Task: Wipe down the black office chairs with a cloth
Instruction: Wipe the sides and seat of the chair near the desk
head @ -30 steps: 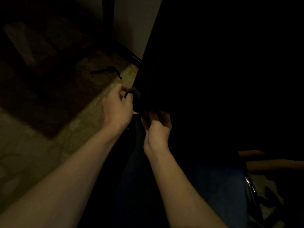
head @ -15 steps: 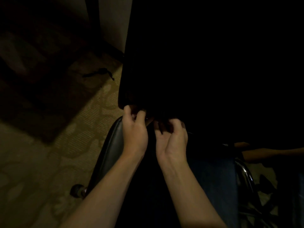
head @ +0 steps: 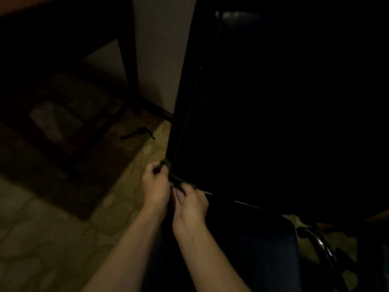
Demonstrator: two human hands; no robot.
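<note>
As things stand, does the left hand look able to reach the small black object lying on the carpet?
Probably yes: open carpet lies between left hand and black object, though it grips the cloth.

A: Dim light. Black chair (head: 273, 114) fills the right; its backrest's lower left corner sits just beyond both hands.

B: Hands?

A: Left hand (head: 155, 186) pinches a dark cloth (head: 171, 174) at that corner. Right hand (head: 190, 204), just beside it, has its fingers curled on the cloth's near end.

B: Surroundings?

A: Patterned carpet (head: 52, 239) at left. A dark cord (head: 137, 132) lies on it, farther off. Chrome chair arm (head: 322, 245) at near right.
</note>
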